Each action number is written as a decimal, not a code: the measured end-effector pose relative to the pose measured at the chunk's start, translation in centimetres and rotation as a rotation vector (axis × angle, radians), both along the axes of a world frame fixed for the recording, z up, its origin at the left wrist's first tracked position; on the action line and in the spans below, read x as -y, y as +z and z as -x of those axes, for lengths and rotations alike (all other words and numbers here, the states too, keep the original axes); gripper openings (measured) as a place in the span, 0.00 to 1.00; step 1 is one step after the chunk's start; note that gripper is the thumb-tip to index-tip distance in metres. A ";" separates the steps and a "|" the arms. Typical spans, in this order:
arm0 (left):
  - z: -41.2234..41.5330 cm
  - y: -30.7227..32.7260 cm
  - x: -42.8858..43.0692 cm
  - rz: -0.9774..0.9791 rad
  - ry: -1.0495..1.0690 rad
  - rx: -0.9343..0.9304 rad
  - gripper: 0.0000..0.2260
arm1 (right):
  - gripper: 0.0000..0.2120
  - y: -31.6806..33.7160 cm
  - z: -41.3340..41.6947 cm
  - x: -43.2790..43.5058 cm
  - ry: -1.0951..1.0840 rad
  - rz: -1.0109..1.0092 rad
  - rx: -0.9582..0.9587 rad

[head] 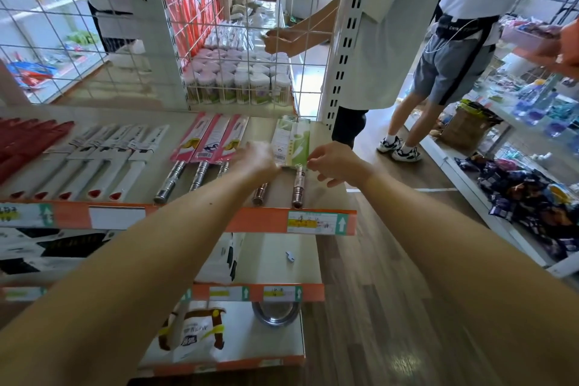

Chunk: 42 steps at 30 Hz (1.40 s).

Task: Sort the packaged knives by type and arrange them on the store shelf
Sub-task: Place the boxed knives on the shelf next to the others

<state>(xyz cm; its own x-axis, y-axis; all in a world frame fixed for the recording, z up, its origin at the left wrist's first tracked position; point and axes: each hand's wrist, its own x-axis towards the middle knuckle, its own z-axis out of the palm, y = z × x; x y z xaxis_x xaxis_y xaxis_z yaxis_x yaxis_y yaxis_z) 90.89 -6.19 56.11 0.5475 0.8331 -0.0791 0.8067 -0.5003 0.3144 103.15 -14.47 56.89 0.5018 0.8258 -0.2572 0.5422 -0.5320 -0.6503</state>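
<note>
Head view, the only one: on the top shelf with the orange price rail [257,219], both hands meet at a green-and-white carded knife pack with a steel handle [293,141], which lies at the right end of the row, its long axis running from about twelve o'clock at the card top to six o'clock at the handle end near the rail. The left hand [255,156] sits at the pack's nine o'clock side, fingers bent onto the lower left edge of the card, apparently pinching it; a second steel handle [260,194] shows below that wrist, so whether it grips one pack or two I cannot tell. The right hand [333,163] sits at the three o'clock side, thumb and forefinger closing on the card's lower right corner, the other fingers curled loose. To the nine o'clock of the pack lie three pink carded knives with steel handles [213,138], then a fan of white-sleeved knives with red-tipped handles [103,163], then red packs [28,138] at the far left. Both hands are equally near; my judgement is that the next move slides the pack along its own axis, square to its pink neighbours.
</note>
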 end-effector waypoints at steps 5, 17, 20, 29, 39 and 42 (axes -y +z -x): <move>0.3 -0.3 0.0 0.120 -0.010 -0.044 0.12 | 0.12 -0.5 1.2 -0.3 0.021 -0.001 0.015; 2.0 1.6 -0.3 -0.144 -0.010 -0.071 0.09 | 0.09 -0.7 1.5 -0.2 0.021 -0.027 0.029; 1.8 1.3 0.5 -0.207 -0.018 -0.106 0.10 | 0.09 -0.7 1.6 -0.2 0.029 -0.030 0.049; -0.1 -0.7 2.3 -0.051 -0.055 0.002 0.13 | 0.11 -0.9 0.9 0.2 0.041 -0.036 0.069; 0.4 -1.3 0.9 0.177 0.056 0.156 0.13 | 0.19 -2.4 1.3 -0.2 0.010 -0.173 0.214; 0.2 -1.4 0.9 0.210 0.077 0.178 0.15 | 0.17 -3.0 1.6 -0.6 -0.019 -0.186 0.173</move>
<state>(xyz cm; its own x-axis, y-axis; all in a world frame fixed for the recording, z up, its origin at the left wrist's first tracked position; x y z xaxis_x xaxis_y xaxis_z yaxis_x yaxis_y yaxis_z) 90.65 -7.12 54.73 0.5039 0.8484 -0.1624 0.7626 -0.3487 0.5448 101.60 -13.91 53.92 0.5407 0.8411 -0.0104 0.6454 -0.4228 -0.6362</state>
